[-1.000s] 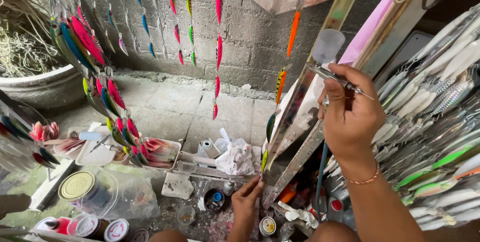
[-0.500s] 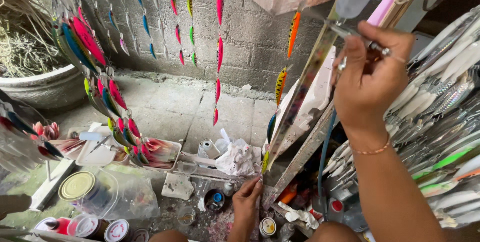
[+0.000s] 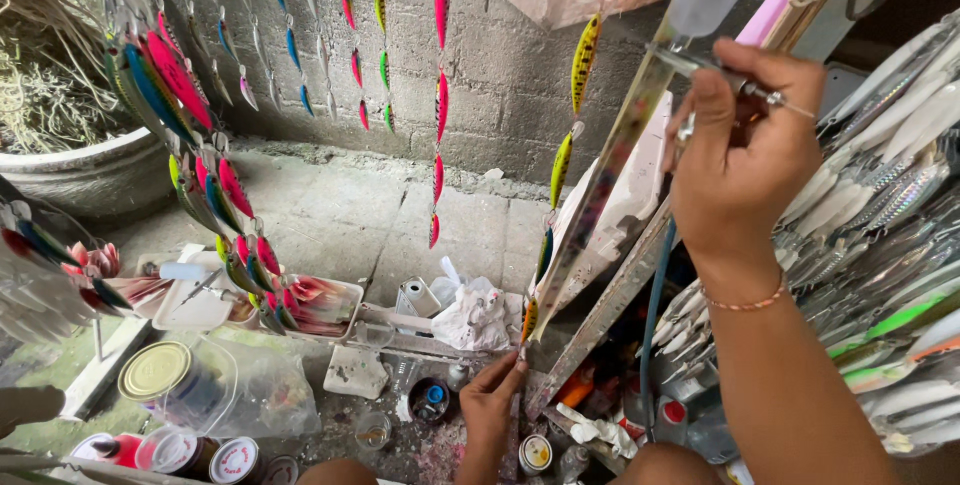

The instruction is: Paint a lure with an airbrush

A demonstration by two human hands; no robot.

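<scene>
A long strip [image 3: 615, 170] leaned steeply from floor to upper right. The right hand [image 3: 740, 160] was closed around an airbrush [image 3: 720, 70] at its top; the left hand [image 3: 490, 405] pinched its lower end. Painted lures [image 3: 441, 95] hung on strings beside it, tins [image 3: 155, 370] below.

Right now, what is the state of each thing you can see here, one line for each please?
Right hand: raised, gripping the airbrush.
Airbrush: held up, translucent cup on top.
Left hand: low, fingers on the bottom end of the long strip.
Long strip: tilted, speckled with paint.
Painted lures: hanging in strings by the wall.
Gold-lidded tin: closed, upright.
Silver lures: stacked at right, mostly unpainted.
</scene>
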